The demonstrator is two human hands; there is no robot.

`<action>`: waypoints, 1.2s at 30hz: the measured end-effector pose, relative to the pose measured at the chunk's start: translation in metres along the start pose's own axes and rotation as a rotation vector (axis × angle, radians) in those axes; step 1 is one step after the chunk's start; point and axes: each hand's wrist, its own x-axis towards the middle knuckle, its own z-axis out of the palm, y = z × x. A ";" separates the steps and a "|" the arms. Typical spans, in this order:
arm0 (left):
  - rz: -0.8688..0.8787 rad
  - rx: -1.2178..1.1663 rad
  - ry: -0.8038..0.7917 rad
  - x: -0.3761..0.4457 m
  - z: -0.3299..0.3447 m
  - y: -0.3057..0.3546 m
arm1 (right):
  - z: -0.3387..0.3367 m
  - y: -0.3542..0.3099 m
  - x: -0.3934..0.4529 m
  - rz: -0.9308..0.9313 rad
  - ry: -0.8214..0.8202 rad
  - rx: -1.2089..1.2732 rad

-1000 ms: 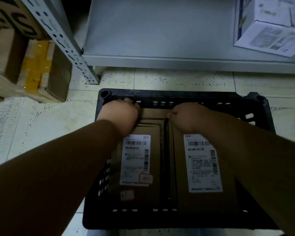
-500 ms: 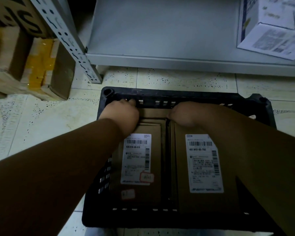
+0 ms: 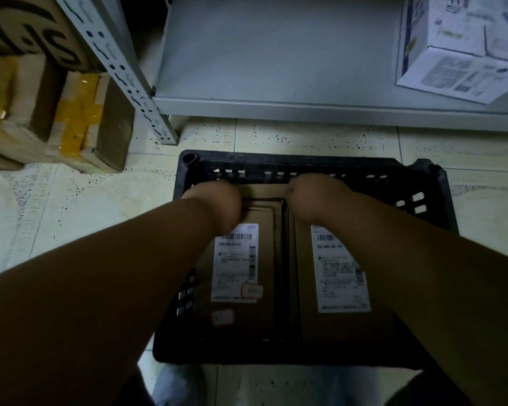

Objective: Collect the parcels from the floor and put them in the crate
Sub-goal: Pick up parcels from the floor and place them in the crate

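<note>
A black plastic crate point(image 3: 434, 183) stands on the tiled floor. Two flat brown parcels lie side by side in it, the left parcel point(image 3: 264, 288) and the right parcel point(image 3: 305, 288), each with a white shipping label. Across the crate's far end a third brown parcel point(image 3: 263, 192) shows as a narrow strip. My left hand point(image 3: 217, 200) is curled over its left end and my right hand point(image 3: 311, 197) over its right end. Both sets of fingers bend down out of sight behind the parcels.
A grey metal shelf point(image 3: 276, 106) runs just beyond the crate, with its slotted upright point(image 3: 135, 92) at the left. Taped cardboard boxes point(image 3: 56, 112) sit on the floor at far left. A white box point(image 3: 464, 54) stands on the shelf at right.
Both hands have sunk lower into the crate's far end, and the fingers of the left hand no longer show on the rim. The view has tilted slightly.
</note>
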 end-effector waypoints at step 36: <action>0.231 -0.999 0.025 -0.014 -0.083 -0.014 | -0.050 0.018 -0.099 0.015 -0.021 0.894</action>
